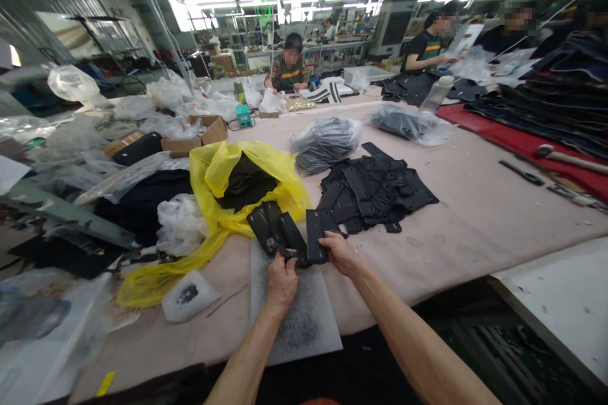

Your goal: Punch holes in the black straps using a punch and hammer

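My left hand point(283, 280) is closed on a small dark tool point(279, 247) with a rounded end, its exact kind unclear. Pinched between the fingers and thumb of my right hand point(341, 253) is a flat black strap-like piece point(314, 235). Several more black pieces point(266, 223) lie just beyond my left hand, against the yellow bag's edge. Below both hands is a grey speckled board point(304, 323) on the table. A yellow plastic bag point(202, 171) stands open behind them, with dark pieces point(249, 180) inside. To the right spreads a pile of black strap pieces point(375, 186).
Clear bags of dark pieces point(327, 142) sit farther back. At left are crumpled plastic point(180, 224), a cardboard box point(213, 131) and a white wrapped lump point(190, 297). A hammer point(570, 157) and stacked dark cloth point(546, 101) are at right. Co-workers point(289, 69) sit across the table.
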The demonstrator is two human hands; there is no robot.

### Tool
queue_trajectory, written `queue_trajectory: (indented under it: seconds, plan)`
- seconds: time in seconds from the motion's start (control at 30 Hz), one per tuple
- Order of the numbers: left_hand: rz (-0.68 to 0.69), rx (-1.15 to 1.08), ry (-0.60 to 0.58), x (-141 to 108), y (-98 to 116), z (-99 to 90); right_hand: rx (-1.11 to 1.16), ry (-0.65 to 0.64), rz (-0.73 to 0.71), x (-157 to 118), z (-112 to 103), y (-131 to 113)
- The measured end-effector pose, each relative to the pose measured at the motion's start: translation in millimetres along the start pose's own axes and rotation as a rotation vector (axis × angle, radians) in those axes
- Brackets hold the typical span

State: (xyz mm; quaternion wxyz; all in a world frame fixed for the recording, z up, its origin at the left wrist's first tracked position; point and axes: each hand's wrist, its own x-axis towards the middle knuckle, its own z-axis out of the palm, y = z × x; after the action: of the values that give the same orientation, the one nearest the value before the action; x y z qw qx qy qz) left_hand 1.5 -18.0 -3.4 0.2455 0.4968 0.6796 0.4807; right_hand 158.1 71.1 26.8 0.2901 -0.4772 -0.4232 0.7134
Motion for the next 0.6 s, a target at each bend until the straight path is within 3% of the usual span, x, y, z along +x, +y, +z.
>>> queue_trajectory:
  seconds: [0.27, 0.43, 0.53, 0.6]
  plan:
    - [-0.060, 0.055, 0.070, 36, -20, -14.0, -0.428, -0.015, -0.177, -34, -20, -10]
    - [-0.065, 0.020, 0.103, 26, -12, -21.6, -0.765, -0.243, -0.227, -54, -47, -34]
    - [-0.097, 0.006, 0.151, 18, -5, -28.6, -0.846, -0.363, -0.174, -47, -60, -49]
    - [-0.117, -0.036, 0.148, 14, -3, -34.6, -0.901, -0.365, -0.134, -36, -56, -51]
